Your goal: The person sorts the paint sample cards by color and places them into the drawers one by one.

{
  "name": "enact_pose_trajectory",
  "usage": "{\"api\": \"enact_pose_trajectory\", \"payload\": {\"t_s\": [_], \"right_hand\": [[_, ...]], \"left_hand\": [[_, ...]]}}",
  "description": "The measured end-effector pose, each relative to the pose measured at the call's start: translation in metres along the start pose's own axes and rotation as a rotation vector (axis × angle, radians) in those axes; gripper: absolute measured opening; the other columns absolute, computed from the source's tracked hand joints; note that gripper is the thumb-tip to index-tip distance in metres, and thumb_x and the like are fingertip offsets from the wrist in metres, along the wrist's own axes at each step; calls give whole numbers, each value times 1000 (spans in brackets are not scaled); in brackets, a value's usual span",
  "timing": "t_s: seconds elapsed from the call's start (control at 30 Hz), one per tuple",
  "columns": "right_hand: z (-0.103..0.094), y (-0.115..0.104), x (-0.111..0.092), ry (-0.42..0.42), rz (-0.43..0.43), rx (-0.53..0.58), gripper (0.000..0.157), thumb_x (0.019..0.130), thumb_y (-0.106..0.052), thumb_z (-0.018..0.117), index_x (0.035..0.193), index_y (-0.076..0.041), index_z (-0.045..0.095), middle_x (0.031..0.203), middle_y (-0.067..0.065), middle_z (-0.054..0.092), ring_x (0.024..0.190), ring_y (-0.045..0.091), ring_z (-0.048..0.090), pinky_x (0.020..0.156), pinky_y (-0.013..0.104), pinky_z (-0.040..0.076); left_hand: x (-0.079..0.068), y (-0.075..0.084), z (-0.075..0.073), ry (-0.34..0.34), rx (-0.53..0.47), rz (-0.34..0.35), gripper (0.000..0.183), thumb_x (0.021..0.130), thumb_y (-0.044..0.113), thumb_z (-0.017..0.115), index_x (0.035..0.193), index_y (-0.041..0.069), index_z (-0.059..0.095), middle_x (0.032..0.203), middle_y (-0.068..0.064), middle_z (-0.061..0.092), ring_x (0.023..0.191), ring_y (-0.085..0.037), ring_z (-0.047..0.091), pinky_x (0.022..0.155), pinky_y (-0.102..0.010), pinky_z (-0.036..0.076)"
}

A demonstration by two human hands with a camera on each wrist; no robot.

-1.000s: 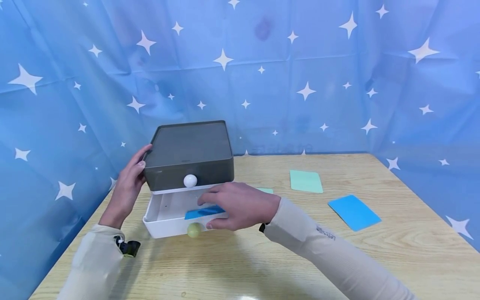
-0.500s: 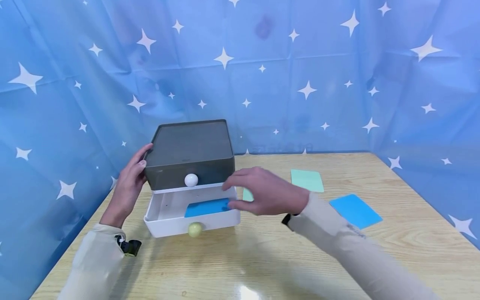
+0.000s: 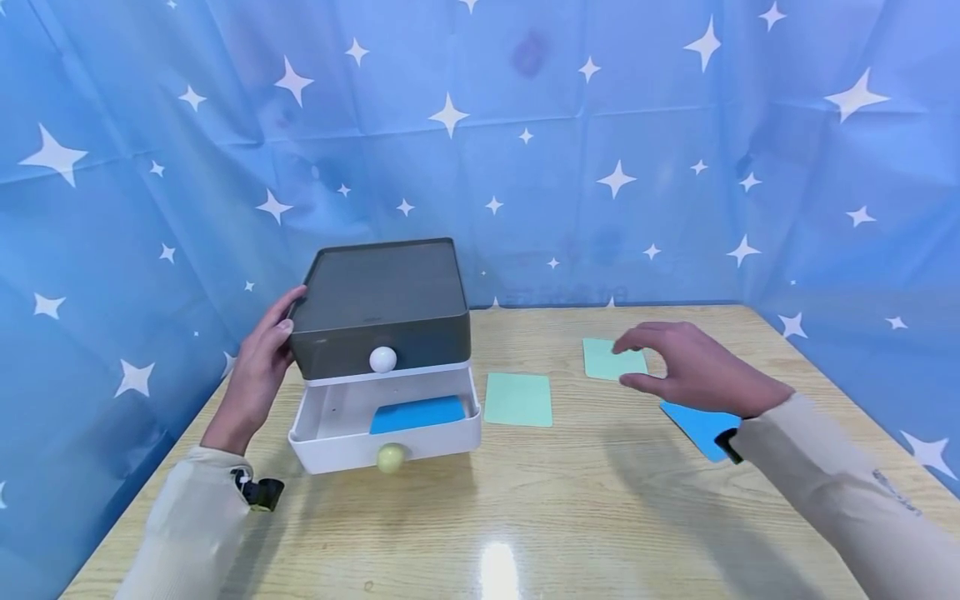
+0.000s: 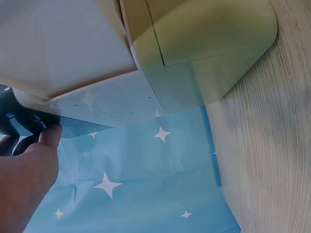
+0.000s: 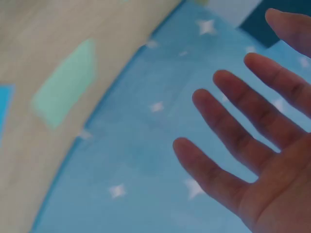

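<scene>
My left hand [image 3: 255,367] rests against the left side of a dark grey two-tier drawer box [image 3: 386,283], its fingertips along the upper edge. The lower white drawer [image 3: 337,454], with a pale green round knob [image 3: 391,457], is pulled out. Inside it lies a blue card [image 3: 416,414]. To the right, my right hand [image 3: 693,367] hovers with spread, relaxed fingers and holds nothing. Below it a second blue card [image 3: 693,425] lies on the table, partly hidden by the wrist. A pale green card [image 3: 600,360] sits just beyond the fingertips.
Another pale green card [image 3: 517,400] lies right of the drawer. The box's upper drawer, with a white knob [image 3: 382,359], is pushed in. A blue star-patterned curtain [image 3: 525,167] hangs behind and beside the wooden table [image 3: 570,517].
My right hand has left the blue card in the drawer and swung right, over the cards on the table. The green card beside the drawer has come into view. My left hand stays put.
</scene>
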State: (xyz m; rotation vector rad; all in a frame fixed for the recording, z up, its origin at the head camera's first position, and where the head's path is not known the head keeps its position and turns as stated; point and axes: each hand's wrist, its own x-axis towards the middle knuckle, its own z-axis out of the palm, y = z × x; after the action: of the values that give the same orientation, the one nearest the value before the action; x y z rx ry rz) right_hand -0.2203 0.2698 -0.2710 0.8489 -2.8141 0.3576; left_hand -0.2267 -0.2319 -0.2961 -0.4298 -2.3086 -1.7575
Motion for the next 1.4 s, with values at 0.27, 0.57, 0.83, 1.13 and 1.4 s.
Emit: {"api": "enact_pose_trajectory", "payload": {"t_s": [0.27, 0.57, 0.83, 1.13, 1.4], "right_hand": [[19, 54, -28, -115, 188, -19, 47, 85, -31, 80, 121, -6, 65, 125, 20, 64, 106, 37, 63, 83, 53, 54], [53, 95, -55, -272, 389, -10, 87, 77, -50, 82, 136, 5, 50, 131, 40, 45, 105, 49, 58, 80, 59, 52], [64, 113, -62, -304, 465, -10, 98, 77, -58, 79, 141, 8, 42, 126, 45, 44, 96, 50, 57, 72, 56, 53], [65, 119, -57, -306, 481, 6, 94, 76, -53, 80, 140, 4, 44, 124, 44, 45, 95, 52, 51, 68, 54, 51], [66, 122, -54, -277, 490, 58, 100, 72, -48, 85, 141, 8, 40, 121, 45, 46, 92, 48, 55, 69, 50, 51]], "left_hand": [[1, 0, 0, 1, 6, 2, 54, 109, 41, 31, 161, 25, 26, 167, -14, 18, 145, -26, 32, 96, -4, 38], [1, 0, 0, 5, 5, 11, 54, 109, 41, 31, 160, 24, 27, 167, -15, 19, 145, -25, 32, 96, -3, 37], [1, -1, 0, 3, -3, 7, 54, 109, 41, 31, 160, 24, 27, 167, -14, 18, 145, -24, 32, 96, -4, 37], [0, -1, -1, 6, -20, 15, 54, 109, 39, 31, 160, 23, 27, 166, -16, 19, 139, -13, 37, 96, -5, 38], [0, -1, -1, 2, 2, 3, 54, 109, 42, 31, 160, 26, 27, 168, -13, 18, 147, -28, 30, 96, -3, 37]]}}
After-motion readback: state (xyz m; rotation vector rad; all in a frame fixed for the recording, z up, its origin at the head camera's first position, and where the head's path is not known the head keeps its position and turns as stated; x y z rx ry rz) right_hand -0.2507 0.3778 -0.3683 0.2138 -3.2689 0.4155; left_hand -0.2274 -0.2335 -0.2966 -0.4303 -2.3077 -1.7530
